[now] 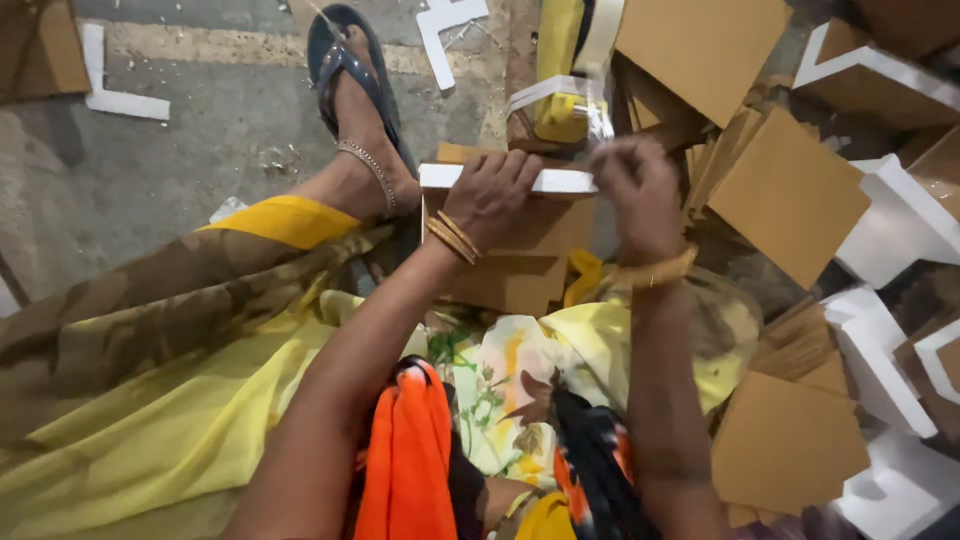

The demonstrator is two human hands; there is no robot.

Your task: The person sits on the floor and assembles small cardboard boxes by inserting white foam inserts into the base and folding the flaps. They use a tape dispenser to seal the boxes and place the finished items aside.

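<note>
- Cardboard piece (520, 240) with a white top edge stood upright just above the person's lap, near the middle of the view
- Left hand (495, 190) was closed over that white edge from above, fingers curled across it, gold bangles (453, 238) at the wrist
- Right hand (640, 195) sat at three o'clock of the left hand, at the end of the white edge; it was blurred, fingers drawn together, and what it pinched could not be told
- A yellow bangle (655, 272) circled the right wrist
- At twelve o'clock of the hands stood a bundle wrapped in clear film (560, 110) with yellow inside
- At three o'clock lay a loose heap of brown cardboard squares (790, 190), with white foam-like angle pieces (890, 230) further out
- At ten o'clock a foot in a blue sandal (352, 70) rested on the grey concrete floor (180, 150), an anklet around it
- Yellow cloth (150, 440) covered the lap at seven o'clock, an orange cloth (405, 460) at six
</note>
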